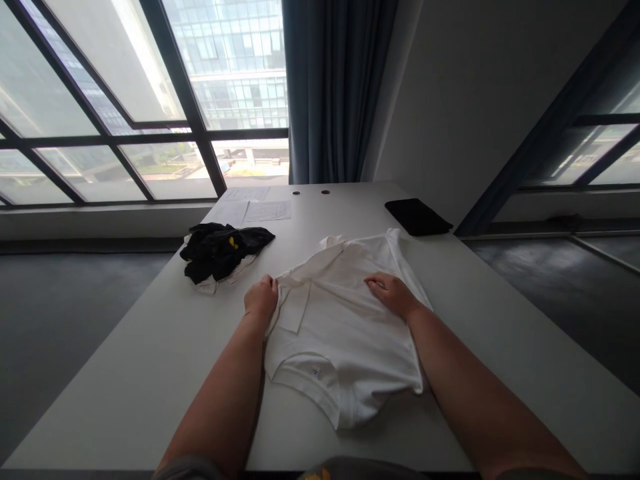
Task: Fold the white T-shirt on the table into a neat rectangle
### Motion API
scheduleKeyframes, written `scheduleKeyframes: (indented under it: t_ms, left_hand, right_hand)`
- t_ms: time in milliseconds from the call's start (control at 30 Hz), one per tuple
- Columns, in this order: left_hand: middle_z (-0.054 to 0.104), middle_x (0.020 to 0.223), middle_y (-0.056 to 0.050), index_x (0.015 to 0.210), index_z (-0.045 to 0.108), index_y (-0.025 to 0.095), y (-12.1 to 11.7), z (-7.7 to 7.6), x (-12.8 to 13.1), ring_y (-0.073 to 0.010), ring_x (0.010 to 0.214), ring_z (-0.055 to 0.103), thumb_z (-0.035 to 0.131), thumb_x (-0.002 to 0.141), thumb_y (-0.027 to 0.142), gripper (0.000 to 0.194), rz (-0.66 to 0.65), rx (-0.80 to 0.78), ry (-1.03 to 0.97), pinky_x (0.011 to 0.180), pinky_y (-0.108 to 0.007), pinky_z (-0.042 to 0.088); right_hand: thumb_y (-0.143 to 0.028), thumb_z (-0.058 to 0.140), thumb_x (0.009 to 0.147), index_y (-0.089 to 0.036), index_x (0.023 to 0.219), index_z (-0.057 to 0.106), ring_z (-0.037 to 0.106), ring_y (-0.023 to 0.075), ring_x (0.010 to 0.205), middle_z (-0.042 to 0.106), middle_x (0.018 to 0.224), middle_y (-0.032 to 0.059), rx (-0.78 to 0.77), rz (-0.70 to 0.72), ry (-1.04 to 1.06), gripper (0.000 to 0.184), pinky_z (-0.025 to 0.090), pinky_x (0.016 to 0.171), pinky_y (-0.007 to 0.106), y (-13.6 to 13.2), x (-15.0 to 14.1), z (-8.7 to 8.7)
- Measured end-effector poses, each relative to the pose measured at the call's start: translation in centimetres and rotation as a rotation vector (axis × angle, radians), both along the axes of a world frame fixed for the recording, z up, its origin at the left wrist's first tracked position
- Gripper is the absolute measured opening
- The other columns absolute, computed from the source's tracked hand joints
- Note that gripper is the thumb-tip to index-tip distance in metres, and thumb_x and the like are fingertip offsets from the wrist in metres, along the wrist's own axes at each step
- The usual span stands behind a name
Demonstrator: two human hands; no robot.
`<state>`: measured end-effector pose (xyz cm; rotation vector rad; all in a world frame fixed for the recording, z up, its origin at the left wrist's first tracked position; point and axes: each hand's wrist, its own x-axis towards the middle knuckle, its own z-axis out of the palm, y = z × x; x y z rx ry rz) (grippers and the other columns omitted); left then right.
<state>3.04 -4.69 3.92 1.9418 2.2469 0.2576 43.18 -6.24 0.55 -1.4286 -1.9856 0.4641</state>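
The white shirt [345, 320] was pinched at its edge by the nearly closed left hand [261, 297]; its fabric was touched by the loosely curled right hand [391, 293].

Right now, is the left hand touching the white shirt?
Touching: the head view shows the left hand with its fingers closed on the edge of the white shirt.

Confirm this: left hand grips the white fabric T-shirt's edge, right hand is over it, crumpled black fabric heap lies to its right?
No: the crumpled black fabric heap lies to the left of the white fabric T-shirt, as the head view shows. The left hand grips its edge, and the right hand is over it.
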Motion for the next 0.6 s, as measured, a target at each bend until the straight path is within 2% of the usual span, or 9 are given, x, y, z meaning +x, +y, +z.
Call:
scheduleKeyframes:
  t_ms: [100,167,233,333,400,500,600]
  left_hand:
    - [0.072,0.117,-0.014,0.122,0.066,0.021,-0.3,0.3,1.0,-0.0292,0.110,0.067,0.044,0.102,0.032,0.031,-0.088,0.161,-0.023,0.096,-0.039,0.050]
    - [0.065,0.132,-0.014,0.129,0.065,0.022,-1.1,0.8,2.1,-0.0293,0.122,0.060,0.049,0.098,0.022,0.035,-0.210,0.319,-0.032,0.107,-0.042,0.046]
    - [0.060,0.140,-0.012,0.133,0.065,0.025,-2.3,1.0,3.5,-0.0289,0.129,0.055,0.049,0.097,0.018,0.041,-0.359,0.399,-0.042,0.112,-0.043,0.043]
    - [0.058,0.146,-0.010,0.135,0.065,0.029,-4.4,0.2,6.0,-0.0289,0.135,0.051,0.052,0.098,0.027,0.039,-0.610,0.325,-0.055,0.115,-0.048,0.041]
    - [0.053,0.154,-0.009,0.140,0.063,0.030,-5.4,-1.0,7.4,-0.0312,0.145,0.043,0.055,0.098,0.036,0.043,-0.713,0.210,-0.039,0.120,-0.053,0.036]
    - [0.041,0.166,-0.006,0.147,0.058,0.034,-5.6,-2.4,8.4,-0.0332,0.155,0.029,0.049,0.101,0.039,0.047,-0.715,0.111,0.006,0.126,-0.059,0.024]
    - [0.037,0.169,-0.005,0.150,0.055,0.035,-4.8,-2.7,7.8,-0.0331,0.155,0.031,0.044,0.102,0.037,0.049,-0.594,0.087,0.043,0.129,-0.060,0.016]
  right_hand:
    - [-0.037,0.059,0.091,-0.024,0.118,0.078,0.061,0.0281,0.129,0.068,0.136,0.0094,-0.049,0.091,-0.057,0.035,0.043,0.117,0.045,-1.9,1.3,-0.5]
    - [-0.036,0.059,0.091,-0.024,0.125,0.076,0.056,0.0289,0.136,0.064,0.144,0.0100,-0.052,0.075,-0.087,0.040,0.040,0.120,0.048,-2.1,1.7,-0.9]
    - [-0.035,0.058,0.092,-0.024,0.130,0.074,0.053,0.0293,0.140,0.060,0.149,0.0102,-0.048,0.043,-0.119,0.042,0.037,0.122,0.049,-1.9,1.7,-1.3]
    - [-0.035,0.059,0.092,-0.023,0.135,0.072,0.049,0.0312,0.144,0.056,0.154,0.0108,-0.022,0.012,-0.185,0.046,0.033,0.125,0.051,-1.2,1.4,-1.7]
    - [-0.035,0.059,0.094,-0.023,0.138,0.069,0.047,0.0317,0.145,0.055,0.155,0.0115,-0.002,0.005,-0.237,0.047,0.032,0.125,0.053,-0.9,1.1,-2.1]
    - [-0.035,0.056,0.096,-0.022,0.143,0.066,0.045,0.0307,0.147,0.052,0.157,0.0120,0.010,0.008,-0.309,0.050,0.031,0.125,0.052,-0.7,1.1,-2.5]
    - [-0.036,0.052,0.097,-0.020,0.147,0.062,0.043,0.0303,0.149,0.050,0.159,0.0137,0.002,0.010,-0.365,0.053,0.030,0.125,0.052,-0.9,1.1,-2.6]
